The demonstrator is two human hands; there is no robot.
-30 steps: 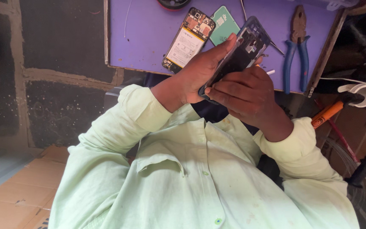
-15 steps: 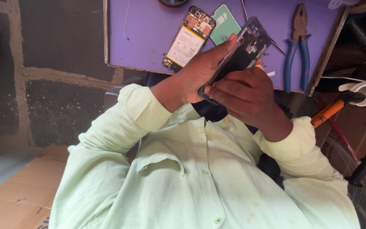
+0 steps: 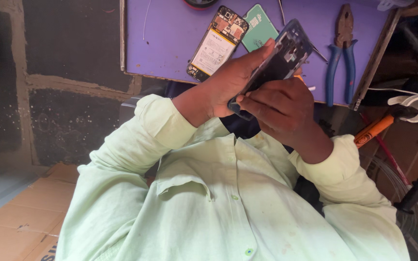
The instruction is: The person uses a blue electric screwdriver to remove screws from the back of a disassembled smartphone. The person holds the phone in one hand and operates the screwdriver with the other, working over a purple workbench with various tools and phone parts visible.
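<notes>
Both my hands are raised in front of my chest around a dark phone frame [image 3: 289, 50] with exposed inner parts. My left hand [image 3: 228, 84] grips its left side, thumb lying along the edge. My right hand [image 3: 281, 108] cups the lower end from below, fingertips pressed on the frame. The frame tilts up to the right over the edge of a purple table [image 3: 165, 34]. Pale green shirt sleeves cover both arms.
On the purple table lie an opened phone with its battery showing [image 3: 216, 43], a green back cover [image 3: 258, 26] and blue-handled pliers [image 3: 339, 53]. An orange-handled tool [image 3: 373, 130] and a white holder [image 3: 417, 104] are at the right. Cardboard [image 3: 20, 222] covers the floor at the left.
</notes>
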